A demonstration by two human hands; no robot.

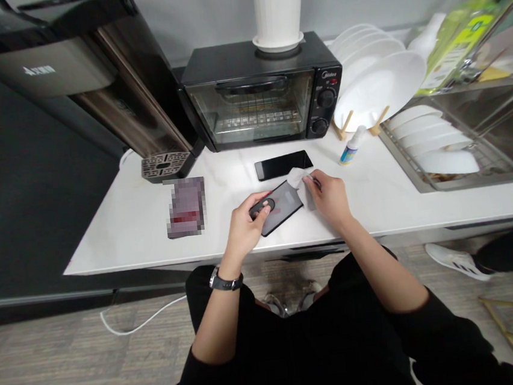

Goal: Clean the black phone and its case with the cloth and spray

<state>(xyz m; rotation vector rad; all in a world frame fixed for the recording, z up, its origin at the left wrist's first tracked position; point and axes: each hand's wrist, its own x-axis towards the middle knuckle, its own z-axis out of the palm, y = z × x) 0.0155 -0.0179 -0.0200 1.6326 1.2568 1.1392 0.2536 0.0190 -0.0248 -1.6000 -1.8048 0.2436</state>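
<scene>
My left hand [246, 220] grips a phone case [286, 206], grey and see-through with a black edge and a dark oval ring holder on its back. At the case's upper right corner, my right hand [328, 196] pinches a white tissue [298, 177] against the edge. Just behind the case lies a black phone [283, 165], screen up, flat on the white counter [120, 239]. A small spray bottle [352, 147] with a blue and yellow label stands to the right. Left of my hands is a purplish item [186, 207], blurred out by pixels.
A black toaster oven [253, 111] with a white pot [279, 9] on top stands behind. A drink dispenser [139, 101] is at left. White plates [377, 84] in a rack and a sink [502, 108] are at right. Another person's shoe [457, 261] shows on the floor.
</scene>
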